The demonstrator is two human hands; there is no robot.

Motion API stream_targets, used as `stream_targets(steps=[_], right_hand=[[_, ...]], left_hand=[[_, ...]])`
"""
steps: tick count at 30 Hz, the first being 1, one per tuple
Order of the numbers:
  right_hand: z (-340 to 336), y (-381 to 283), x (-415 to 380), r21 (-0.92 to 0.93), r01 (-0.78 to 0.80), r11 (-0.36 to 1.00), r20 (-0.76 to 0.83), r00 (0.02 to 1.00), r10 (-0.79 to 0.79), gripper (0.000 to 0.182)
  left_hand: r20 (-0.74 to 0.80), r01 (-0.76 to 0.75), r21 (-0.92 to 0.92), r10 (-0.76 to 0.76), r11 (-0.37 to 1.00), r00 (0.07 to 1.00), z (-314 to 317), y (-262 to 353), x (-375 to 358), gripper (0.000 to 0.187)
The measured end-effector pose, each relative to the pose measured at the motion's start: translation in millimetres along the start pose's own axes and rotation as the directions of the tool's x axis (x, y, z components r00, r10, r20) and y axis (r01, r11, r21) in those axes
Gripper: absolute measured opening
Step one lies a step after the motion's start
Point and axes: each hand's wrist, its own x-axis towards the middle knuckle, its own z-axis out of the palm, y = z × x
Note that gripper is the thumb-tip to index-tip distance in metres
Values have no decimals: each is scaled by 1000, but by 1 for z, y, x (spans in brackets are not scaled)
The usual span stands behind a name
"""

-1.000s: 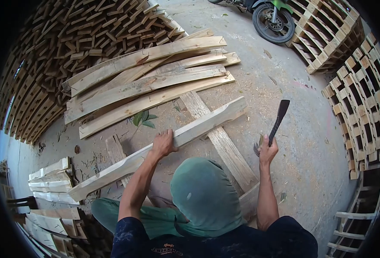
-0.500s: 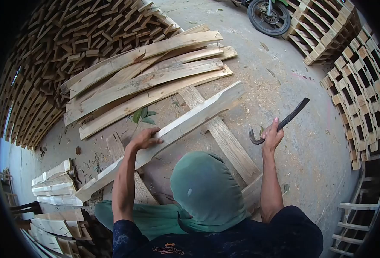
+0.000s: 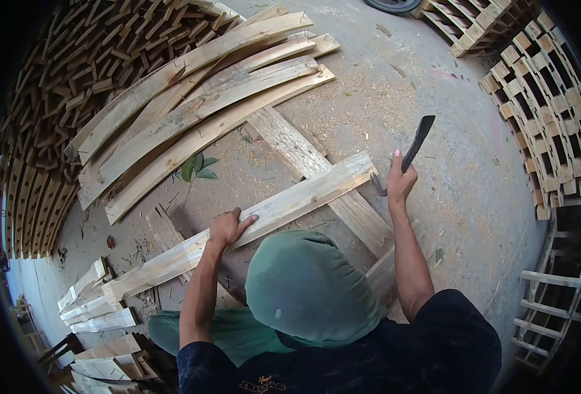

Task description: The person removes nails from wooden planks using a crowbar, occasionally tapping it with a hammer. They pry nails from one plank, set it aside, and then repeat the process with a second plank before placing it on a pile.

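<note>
A long notched wooden plank point(image 3: 297, 196) lies slantwise before me, across a rough crosspiece point(image 3: 359, 220) and over another board point(image 3: 165, 230) at left. My left hand point(image 3: 230, 227) is closed over the plank near its middle, thumb along the broad face. In my right hand point(image 3: 401, 180) is a black crowbar point(image 3: 419, 142), gripped near its curved end, with the straight end pointing up and away. Its hook sits right at the plank's right end.
Loose boards with nails sticking out point(image 3: 198, 115) lie beyond the plank. A large wood stack point(image 3: 93, 72) rises at upper left. Pallets point(image 3: 540, 105) stand along the right. Short pieces point(image 3: 103, 308) lie at lower left, near a leafy sprig point(image 3: 198, 167).
The plank's right end has come down and its broad face has turned up. My right hand has brought the crowbar's hook left to that end. The whole view has shifted.
</note>
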Motion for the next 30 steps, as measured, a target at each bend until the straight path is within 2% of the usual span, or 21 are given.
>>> stream_targets(steps=[8,11,13,14,16,23,28,30], right_hand=[[17,5,-8,-106,51,993,37,998,-47,48],[18,9,-13,-156,112,981,121,988,-94,44],[19,4,-19,-148,261,954,132,961,-242,42],[18,4,-19,-149,259,954,141,961,-239,42],[18,4,-20,-169,390,905,174,916,-362,40],[19,1,-11,-150,224,963,194,962,-193,45],[16,15,-11,-192,242,951,221,955,-199,45],[18,10,-14,-186,289,939,213,945,-249,44]], left_hand=[[0,29,0,-29,1000,1000,-4,3,2,76],[3,37,0,-37,999,999,-7,6,1,76],[3,38,-2,-38,999,999,-8,6,2,76],[4,34,-3,-34,999,999,-7,5,1,75],[6,39,-8,-39,999,999,-6,5,2,75],[3,54,-25,-54,998,999,-8,7,1,75],[-17,40,-37,-41,998,999,-8,6,1,76],[-9,55,-33,-55,998,998,-9,7,0,76]])
